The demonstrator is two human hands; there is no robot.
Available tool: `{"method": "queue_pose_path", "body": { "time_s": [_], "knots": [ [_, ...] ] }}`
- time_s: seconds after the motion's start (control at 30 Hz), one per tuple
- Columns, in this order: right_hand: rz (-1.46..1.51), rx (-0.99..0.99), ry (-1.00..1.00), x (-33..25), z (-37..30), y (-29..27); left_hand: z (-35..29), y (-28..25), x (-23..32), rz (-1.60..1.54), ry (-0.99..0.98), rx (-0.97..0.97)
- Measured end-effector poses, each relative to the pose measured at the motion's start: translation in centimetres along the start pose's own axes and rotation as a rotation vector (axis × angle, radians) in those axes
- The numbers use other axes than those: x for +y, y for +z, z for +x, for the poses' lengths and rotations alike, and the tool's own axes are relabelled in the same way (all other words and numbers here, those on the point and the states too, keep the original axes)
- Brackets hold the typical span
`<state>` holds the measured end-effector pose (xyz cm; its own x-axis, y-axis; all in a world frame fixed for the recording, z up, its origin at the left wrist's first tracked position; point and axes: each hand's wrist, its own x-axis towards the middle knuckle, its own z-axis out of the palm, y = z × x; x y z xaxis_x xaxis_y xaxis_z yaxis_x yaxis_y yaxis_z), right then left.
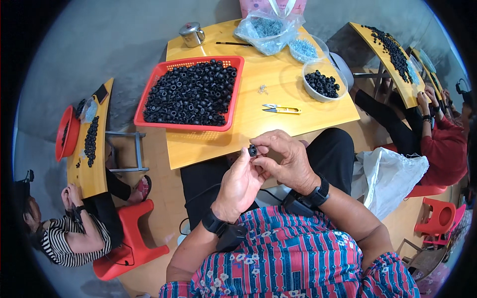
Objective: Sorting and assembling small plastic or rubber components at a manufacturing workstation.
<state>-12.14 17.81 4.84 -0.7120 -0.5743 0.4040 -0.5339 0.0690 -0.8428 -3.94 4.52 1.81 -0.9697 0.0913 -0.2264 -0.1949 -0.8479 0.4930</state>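
Above my lap, just off the near table edge, both hands meet around a small round black plastic part with a hole in it. My left hand has it between thumb and fingers, palm partly turned up. Thumb and forefinger of my right hand close on it from the other side; some fingertips are hidden. A red basket heaped with similar black parts stands on the table's left. Yellow-handled thread snips lie beyond my hands, with a few tiny shiny pieces behind them.
A bowl of black parts stands right on the yellow table. Behind it are a tub and plastic bag of small bluish pieces, a metal cup and a dark stick. Other people sit at tables left and right.
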Motion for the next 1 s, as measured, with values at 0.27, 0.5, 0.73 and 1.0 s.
{"method": "queue_pose_path", "body": {
  "time_s": [0.27,0.5,0.73,1.0],
  "knots": [
    [-0.077,-0.034,-0.066,-1.7,-0.8,0.3,-2.0,1.8,0.3,0.006,-0.025,-0.013],
    [-0.137,-0.085,-0.134,-3.2,-0.5,0.2,-3.3,2.1,1.3,0.125,0.056,-0.046],
    [-0.165,-0.090,-0.184,-2.7,-0.4,0.4,-3.2,1.5,1.4,0.168,0.068,-0.040],
    [-0.137,-0.028,-0.137,-1.2,0.9,-1.3,-1.1,1.6,2.0,0.176,0.045,0.021]
  ]
}}
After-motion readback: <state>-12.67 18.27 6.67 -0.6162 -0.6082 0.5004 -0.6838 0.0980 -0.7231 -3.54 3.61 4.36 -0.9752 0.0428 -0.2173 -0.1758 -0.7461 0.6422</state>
